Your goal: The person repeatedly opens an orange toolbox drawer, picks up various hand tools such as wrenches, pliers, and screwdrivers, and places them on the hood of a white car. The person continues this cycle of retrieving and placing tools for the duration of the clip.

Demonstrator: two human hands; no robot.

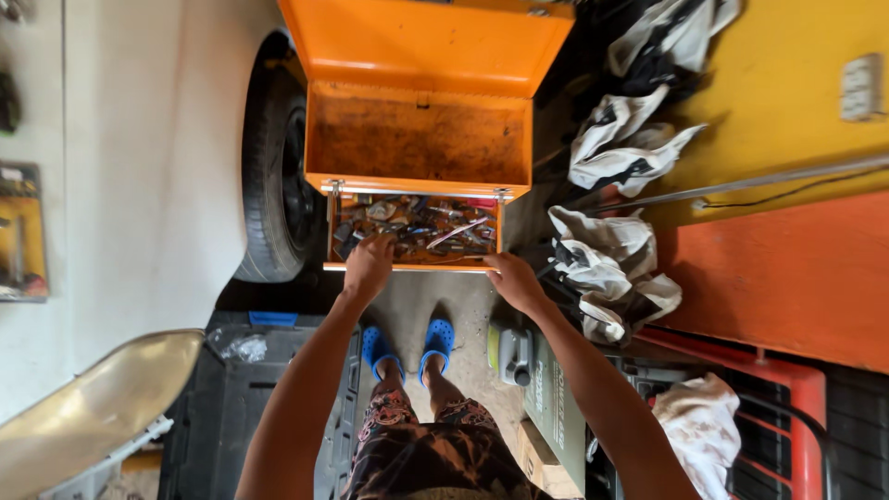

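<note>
Both hands, left (368, 266) and right (512, 281), grip the drawer (412, 264), fingertips hidden among jumbled tools (417, 227).

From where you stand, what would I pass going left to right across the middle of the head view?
Car tyre → left hand in the orange toolbox drawer → right hand at the drawer edge → crumpled rags → orange panel.

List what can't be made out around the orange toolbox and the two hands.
- Left hand, head view: fingers reach in among the tools; whether they hold one is hidden by the hand.
- Right hand: fingers curl at the drawer corner; grip unclear.
- Tools: too small and jumbled to tell apart.
- Toolbox lid: top cut off by the picture's edge.
</note>
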